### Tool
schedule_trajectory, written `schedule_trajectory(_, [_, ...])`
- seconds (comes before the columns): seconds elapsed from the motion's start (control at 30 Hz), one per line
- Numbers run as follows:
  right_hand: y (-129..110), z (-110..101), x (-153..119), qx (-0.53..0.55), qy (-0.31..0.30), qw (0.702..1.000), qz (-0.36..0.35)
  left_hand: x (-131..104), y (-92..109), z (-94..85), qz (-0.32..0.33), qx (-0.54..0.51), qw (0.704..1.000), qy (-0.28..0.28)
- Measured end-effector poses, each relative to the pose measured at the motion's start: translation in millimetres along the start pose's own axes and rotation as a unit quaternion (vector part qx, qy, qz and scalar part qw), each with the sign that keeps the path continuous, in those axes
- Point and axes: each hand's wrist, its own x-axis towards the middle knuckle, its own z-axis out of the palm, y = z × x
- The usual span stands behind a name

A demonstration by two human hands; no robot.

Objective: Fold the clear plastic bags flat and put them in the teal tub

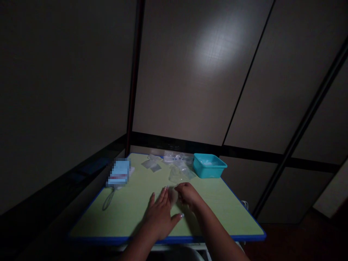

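A small translucent plastic piece (173,196) lies on the table between my hands; it is blurred, and its exact kind cannot be told. My left hand (162,214) is spread flat beside it, fingers stretched out and fingertips at its left side. At its upper right, my right hand (187,194) is closed, with thumb and forefinger pinched at the edge of the plastic. Just beyond my hands lie crumpled clear plastic bags (181,174).
A turquoise plastic basin (209,172) with clear plastic inside stands at the back right of the green table (108,224) with a blue edge. Small flat clear packets (152,165) lie at the back. A blurred-out blue item (119,173) with a looped strap is at left. Panelled walls (185,90) rise behind.
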Motion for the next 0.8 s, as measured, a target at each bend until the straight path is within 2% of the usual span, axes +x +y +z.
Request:
schedule_trajectory(0.13, [-4.8, 6.2, 4.5, -0.012, -0.037, 0.998, -0.04, 0.3, -1.8, 2.5, 0.001, -0.016, 1.0, 0.008])
schedule_trajectory(0.33, [-1.0, 6.3, 2.0, 0.012, -0.146, 0.985, -0.094, 0.5, -5.4, 10.7, -0.003, -0.031, 0.999, 0.036])
schedule_trajectory(0.4, [4.6, 2.5, 1.9, 0.028, -0.154, 0.982, -0.101, 0.4, -6.0, 12.2, -0.001, -0.033, 0.998, 0.053])
schedule_trajectory(0.6, [19.6, -11.5, 7.2, 0.054, -0.131, 0.984, -0.108, -1.4, -6.8, 11.8, -0.005, -0.018, 0.997, 0.074])
schedule_trajectory(0.8, [19.6, -15.9, 16.2, 0.051, -0.196, 0.976, -0.08, -3.9, -3.9, 9.8, -0.014, 0.005, 0.994, 0.112])
